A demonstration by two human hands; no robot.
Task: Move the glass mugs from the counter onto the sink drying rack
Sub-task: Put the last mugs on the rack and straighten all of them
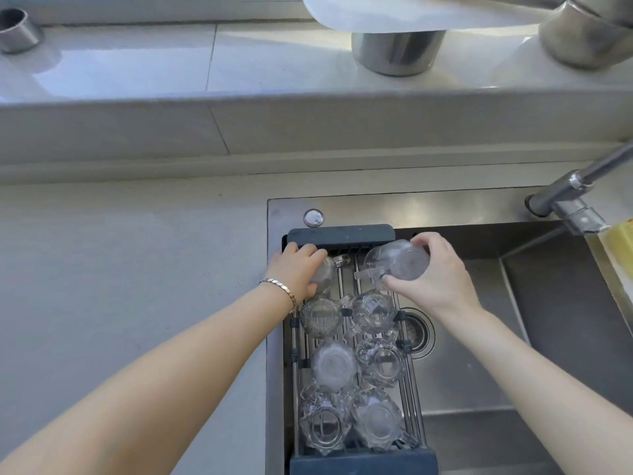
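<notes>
A dark-framed drying rack (339, 233) with metal bars spans the left side of the sink. Several clear glass mugs stand upside down on it in two columns, among them one with a barcode label (372, 311). My left hand (297, 269) is shut on a glass mug (324, 271) resting at the rack's far left corner. My right hand (438, 272) holds another glass mug (397, 258), tilted on its side just above the rack's far right corner, handle toward the left.
The steel sink basin (479, 354) with its drain (416, 332) lies right of the rack. A faucet (568, 197) reaches in from the right. Grey counter (130, 269) stretches left. Metal pots (397, 49) stand on the ledge behind.
</notes>
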